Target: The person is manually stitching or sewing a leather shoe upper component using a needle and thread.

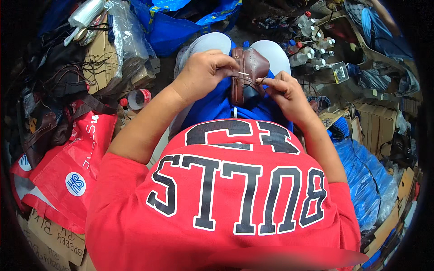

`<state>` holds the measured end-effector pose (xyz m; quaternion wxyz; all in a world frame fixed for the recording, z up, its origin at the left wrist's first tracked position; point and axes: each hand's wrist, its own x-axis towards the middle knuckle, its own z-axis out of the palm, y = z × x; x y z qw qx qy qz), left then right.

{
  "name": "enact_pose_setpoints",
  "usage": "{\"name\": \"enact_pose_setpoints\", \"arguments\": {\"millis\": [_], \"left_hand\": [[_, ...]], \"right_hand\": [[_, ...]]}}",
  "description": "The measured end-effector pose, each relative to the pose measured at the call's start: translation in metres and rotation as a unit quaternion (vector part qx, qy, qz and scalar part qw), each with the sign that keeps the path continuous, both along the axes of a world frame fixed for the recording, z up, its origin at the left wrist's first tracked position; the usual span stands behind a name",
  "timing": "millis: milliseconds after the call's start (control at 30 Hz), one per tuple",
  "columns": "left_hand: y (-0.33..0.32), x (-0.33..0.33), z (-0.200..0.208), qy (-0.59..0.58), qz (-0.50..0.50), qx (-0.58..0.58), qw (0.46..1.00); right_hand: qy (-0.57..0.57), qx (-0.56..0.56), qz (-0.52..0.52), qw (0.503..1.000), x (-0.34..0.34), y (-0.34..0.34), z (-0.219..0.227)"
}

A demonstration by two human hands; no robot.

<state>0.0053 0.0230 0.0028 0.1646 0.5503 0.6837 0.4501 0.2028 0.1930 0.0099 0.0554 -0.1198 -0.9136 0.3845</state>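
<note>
A brown leather shoe (256,61) with pale stitching rests on my lap, between my knees, over blue shorts. My left hand (205,73) is at the shoe's left side, with thumb and fingertips pinched on a thin dark lace (251,80). On the other side, my right hand (285,94) also has its fingertips closed on the lace. Short light strands cross the shoe's opening between the two hands. The lace is so thin that its exact path is hard to follow.
Several plastic bottles (312,53) stand at the upper right beside a metal can (335,72). A blue bag (181,29) lies ahead, a red bag (74,158) at the left. Cardboard (377,128) and blue plastic sheeting (357,174) crowd the right. A bottle (137,99) lies by my left forearm.
</note>
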Motion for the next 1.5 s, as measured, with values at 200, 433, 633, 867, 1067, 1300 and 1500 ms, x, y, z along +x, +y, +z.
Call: {"name": "enact_pose_setpoints", "arguments": {"millis": [200,433,633,867,1067,1300,1500], "left_hand": [[0.005,0.001,-0.007,-0.001,-0.022,-0.007,1.000],[0.006,0.000,-0.004,-0.017,-0.046,-0.009,0.999],[0.006,0.001,0.004,0.010,-0.061,-0.010,0.998],[0.010,0.010,-0.001,0.149,-0.092,0.104,0.979],[-0.004,-0.001,-0.009,0.048,-0.083,-0.030,0.995],[0.001,-0.010,-0.026,-0.091,-0.094,-0.063,0.989],[0.024,-0.018,-0.019,-0.142,-0.138,-0.087,0.976]], "right_hand": [[-0.053,-0.115,0.037,0.991,-0.013,0.021,-0.001],[-0.046,-0.129,0.044,0.990,-0.022,0.026,-0.007],[-0.046,-0.160,0.037,0.985,-0.022,0.027,-0.009],[-0.039,-0.125,0.045,0.990,-0.018,0.028,-0.014],[-0.033,-0.073,0.053,0.995,-0.015,0.024,-0.012],[-0.035,-0.097,0.047,0.994,-0.017,0.027,-0.021],[-0.019,-0.109,0.040,0.993,-0.025,0.024,-0.024]]}}
